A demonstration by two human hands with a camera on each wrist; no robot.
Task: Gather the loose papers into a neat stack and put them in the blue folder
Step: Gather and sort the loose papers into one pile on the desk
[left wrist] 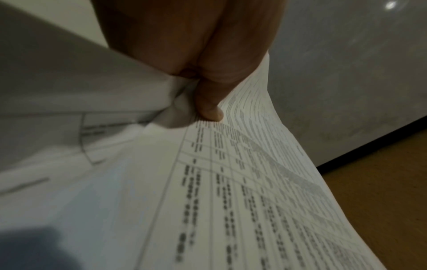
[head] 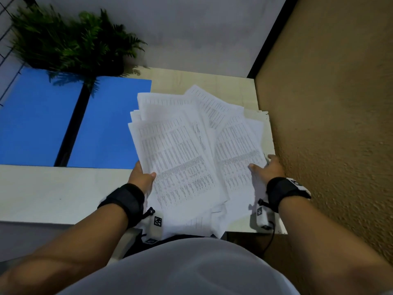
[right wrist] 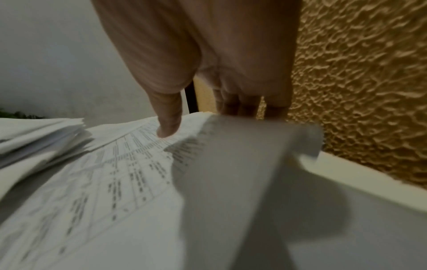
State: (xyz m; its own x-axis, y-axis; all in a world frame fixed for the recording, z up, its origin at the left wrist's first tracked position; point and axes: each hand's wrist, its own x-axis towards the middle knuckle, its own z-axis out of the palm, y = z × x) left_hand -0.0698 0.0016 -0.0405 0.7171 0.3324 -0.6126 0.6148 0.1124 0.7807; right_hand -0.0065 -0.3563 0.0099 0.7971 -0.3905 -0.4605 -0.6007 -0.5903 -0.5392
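Observation:
A fanned, untidy pile of printed white papers (head: 191, 150) covers the right part of the table. My left hand (head: 142, 175) grips the pile's left near edge, thumb on top and fingers underneath; the left wrist view shows that thumb (left wrist: 209, 107) pressing on a sheet of the papers (left wrist: 242, 191). My right hand (head: 266, 167) pinches the right near edge, its thumb (right wrist: 168, 126) on top of the papers (right wrist: 110, 182) and the fingers below. The blue folder (head: 63, 122) lies open flat at the left, with a black spine down its middle.
A green fern (head: 70, 41) stands at the back left, its fronds hanging over the folder's top. A textured tan wall (head: 331, 124) runs close along the table's right edge. The pale table (head: 53, 192) shows in front of the folder.

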